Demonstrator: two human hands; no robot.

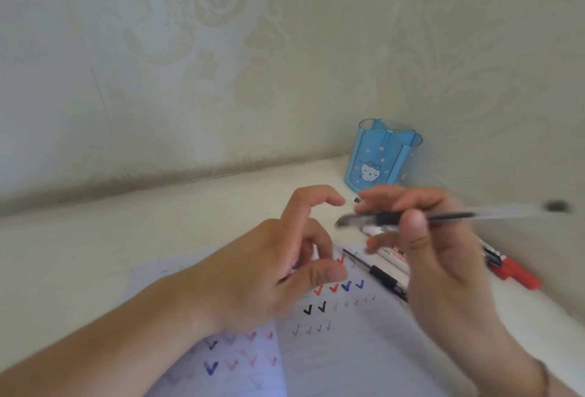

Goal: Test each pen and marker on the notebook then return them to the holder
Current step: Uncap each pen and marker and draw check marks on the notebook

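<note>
Head view: the right hand point(421, 238) grips a pen point(449, 216) above the notebook point(348, 349). The left hand point(285, 266) hangs loose over the notebook, holding nothing. The blue holder point(378, 156) stands behind the notebook.

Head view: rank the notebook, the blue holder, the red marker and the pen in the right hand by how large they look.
1. notebook, by far the largest.
2. blue holder.
3. pen in the right hand: long but thin, blurred and nearer the camera, so unsure against the holder.
4. red marker, partly hidden.
</note>
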